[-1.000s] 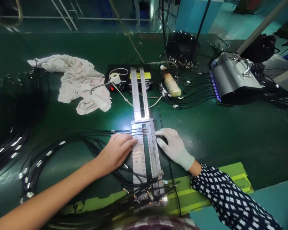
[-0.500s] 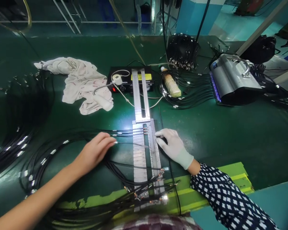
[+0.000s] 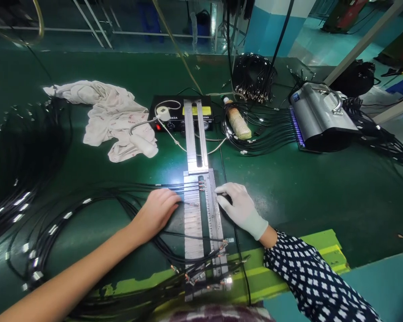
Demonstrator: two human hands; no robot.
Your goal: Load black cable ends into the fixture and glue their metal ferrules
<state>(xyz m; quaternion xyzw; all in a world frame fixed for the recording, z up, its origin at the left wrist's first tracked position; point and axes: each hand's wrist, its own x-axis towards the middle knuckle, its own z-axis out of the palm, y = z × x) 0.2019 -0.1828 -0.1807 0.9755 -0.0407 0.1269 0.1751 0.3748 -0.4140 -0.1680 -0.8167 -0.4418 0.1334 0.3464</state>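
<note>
A slotted metal fixture [image 3: 193, 223] lies lengthwise on the bench, with several black cables [image 3: 168, 185] laid side by side across its upper part, their tips over the slot. My left hand [image 3: 159, 210], bare, is closed on one thin black cable [image 3: 190, 204] at the fixture's left edge; the cable's end reaches over the grooved plate. In a white glove, my right hand [image 3: 237, 203] rests against the fixture's right rail, thumb and forefinger bent close together. Whether something is between those fingertips I cannot make out. Loose cable ends with connectors [image 3: 204, 270] lie over the fixture's near end.
Behind the fixture stands a black control box [image 3: 171, 120] with a lit red switch. A white cloth [image 3: 110, 116] lies to its left, and a bottle [image 3: 238, 120] to its right. A silver machine [image 3: 322, 116] with cables through it stands at right. Cable bundles [image 3: 16, 170] fill the left.
My left hand has moved right, bringing the cable's end farther across the fixture. My right hand has stayed at the rail. The whole view has shifted slightly.
</note>
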